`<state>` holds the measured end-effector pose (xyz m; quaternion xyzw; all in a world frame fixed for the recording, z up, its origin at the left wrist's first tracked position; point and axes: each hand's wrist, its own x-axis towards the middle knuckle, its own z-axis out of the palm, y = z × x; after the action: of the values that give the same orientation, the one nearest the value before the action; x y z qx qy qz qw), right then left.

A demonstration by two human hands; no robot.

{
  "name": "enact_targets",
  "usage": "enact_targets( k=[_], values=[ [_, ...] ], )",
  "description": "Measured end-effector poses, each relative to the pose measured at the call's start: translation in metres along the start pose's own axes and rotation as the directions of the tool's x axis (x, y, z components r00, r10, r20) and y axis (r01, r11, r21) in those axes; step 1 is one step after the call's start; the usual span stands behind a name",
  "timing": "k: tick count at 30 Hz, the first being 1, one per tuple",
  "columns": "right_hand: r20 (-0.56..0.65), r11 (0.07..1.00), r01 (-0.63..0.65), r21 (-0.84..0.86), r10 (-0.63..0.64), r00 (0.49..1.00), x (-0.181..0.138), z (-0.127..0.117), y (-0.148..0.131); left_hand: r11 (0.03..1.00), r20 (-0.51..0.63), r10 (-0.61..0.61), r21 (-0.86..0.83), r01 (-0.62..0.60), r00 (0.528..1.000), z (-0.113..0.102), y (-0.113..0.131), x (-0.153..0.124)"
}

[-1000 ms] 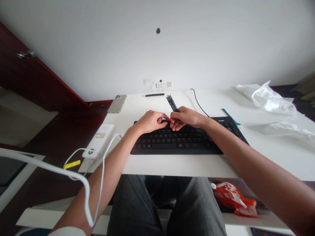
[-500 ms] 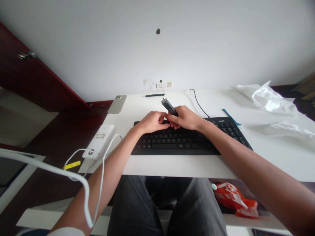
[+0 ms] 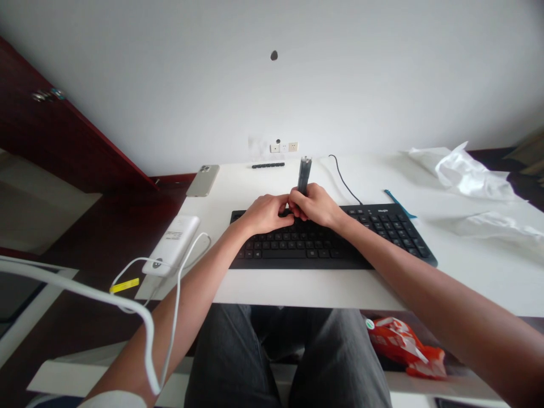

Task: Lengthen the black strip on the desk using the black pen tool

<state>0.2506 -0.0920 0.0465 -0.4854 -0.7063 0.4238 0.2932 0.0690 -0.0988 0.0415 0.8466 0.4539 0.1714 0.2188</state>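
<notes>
A black keyboard [image 3: 293, 253] lies along the front of the white desk, with its cord running off the back. My right hand [image 3: 317, 205] is closed around a dark grey stick-like tool [image 3: 304, 171]. The tool stands nearly upright, its pale, shiny upper end showing above the fist; its lower end is hidden by my fingers over the upper key rows. Beside it, my left hand [image 3: 268, 213] rests on the keyboard's upper left part, thumb and forefinger apart, their tips against or very near my right fingers. I see nothing in my left hand.
A phone [image 3: 203, 181] and a white power brick [image 3: 172, 245] with white cables are at the left. Behind the keyboard lies a black strip [image 3: 268, 165]. A blue strip [image 3: 399, 203] and crumpled white plastic [image 3: 463, 173] are to the right. An orange packet [image 3: 403, 345] sits below the desktop.
The tool in my right hand has swung from leaning left to nearly upright, and that wrist has turned. My left hand has shifted slightly right.
</notes>
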Motion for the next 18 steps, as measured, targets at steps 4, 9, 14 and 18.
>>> enact_targets(
  k=[4, 9, 14, 18],
  values=[
    [0.074, 0.998, -0.055, -0.015, 0.056, 0.996, 0.0, -0.003, -0.002, 0.999, 0.027, 0.015, -0.03, -0.014, 1.0, 0.001, 0.006, 0.002],
    [-0.053, 0.992, -0.056, -0.108, 0.051, 0.997, -0.003, 0.004, -0.004, 0.995, -0.001, 0.097, -0.02, -0.097, 0.995, 0.005, 0.005, 0.004],
    [-0.221, 0.987, -0.012, -0.161, -0.024, 0.975, -0.005, 0.017, -0.005, 0.986, -0.065, 0.164, 0.023, -0.162, 0.984, 0.013, -0.006, 0.005],
    [-0.265, 0.993, 0.03, -0.117, -0.061, 0.962, -0.004, 0.022, 0.001, 0.984, -0.008, 0.173, 0.04, -0.173, 0.985, 0.014, -0.007, 0.005]
  ],
)
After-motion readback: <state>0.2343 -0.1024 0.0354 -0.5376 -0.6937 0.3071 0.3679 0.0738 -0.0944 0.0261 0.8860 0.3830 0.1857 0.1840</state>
